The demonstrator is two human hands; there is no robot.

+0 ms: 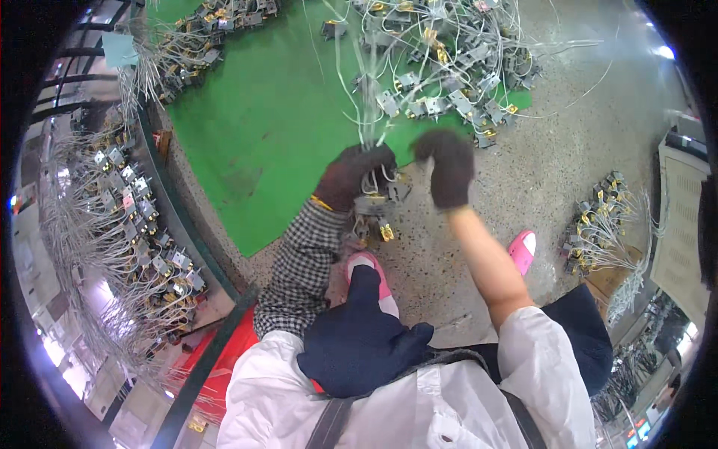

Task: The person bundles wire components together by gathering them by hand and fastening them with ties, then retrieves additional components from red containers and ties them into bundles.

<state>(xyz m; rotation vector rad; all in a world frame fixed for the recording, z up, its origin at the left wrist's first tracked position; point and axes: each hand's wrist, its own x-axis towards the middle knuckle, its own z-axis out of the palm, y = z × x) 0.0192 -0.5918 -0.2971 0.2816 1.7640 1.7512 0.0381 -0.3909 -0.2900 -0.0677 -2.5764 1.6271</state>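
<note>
Left hand: my dark-gloved left hand (351, 173), checked sleeve behind it, has its fingers clamped around a bunch of thin grey wires with small grey metal switch blocks (374, 203) hanging below the fist.
Bundle place: I see it held up at centre, over the near edge of the green mat (262, 127); its wires run up to the far side.
Right hand: my dark-gloved right hand (449, 168) is just right of the bundle, fingers curled together; whether it grips a wire I cannot tell.
Far pile: more wired grey switch blocks (449, 67) lie heaped on the mat's far right.
Left bench: rows of the same wired parts (127, 209).
Floor: speckled grey concrete floor (553, 165); a pink shoe (523, 251) to the near right.
</note>
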